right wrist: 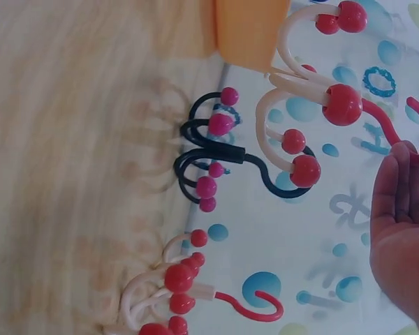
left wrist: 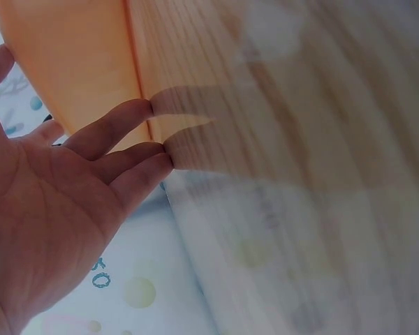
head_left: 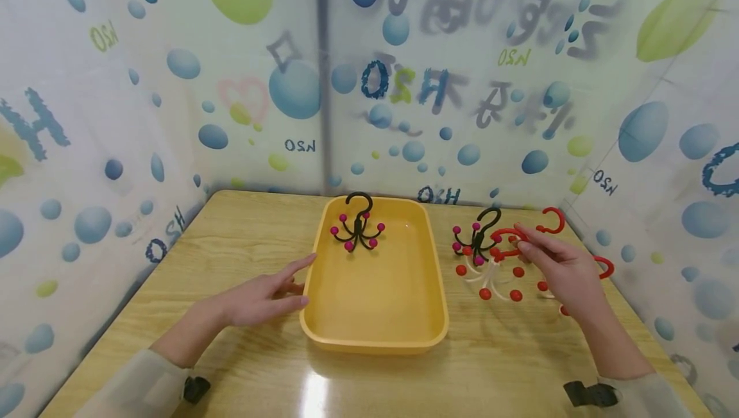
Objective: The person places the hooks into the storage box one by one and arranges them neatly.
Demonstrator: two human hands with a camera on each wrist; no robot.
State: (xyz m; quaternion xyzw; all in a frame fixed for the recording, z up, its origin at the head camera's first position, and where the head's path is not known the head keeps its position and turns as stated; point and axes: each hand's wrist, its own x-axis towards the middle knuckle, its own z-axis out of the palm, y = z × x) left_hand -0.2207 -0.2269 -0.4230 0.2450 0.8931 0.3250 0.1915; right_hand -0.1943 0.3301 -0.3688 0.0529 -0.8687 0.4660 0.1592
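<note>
The right hand [head_left: 568,270] pinches the white hanger [right wrist: 306,86] by its red hook [right wrist: 383,120], right of the tray [head_left: 375,343]. Swung low, its curved prongs could snag the black hanger [head_left: 476,238]; whether they touch is hard to tell. The left hand [head_left: 265,296], fingers spread, touches the tray's side. Glossy round beads [right wrist: 343,105] tip the prongs; the tray is smooth, round-cornered, the table [head_left: 242,367] wood-grained.

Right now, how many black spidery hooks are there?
2: one black hook inside the yellow tray, another black hook on the table to its right. The right hand may hide more.
</note>
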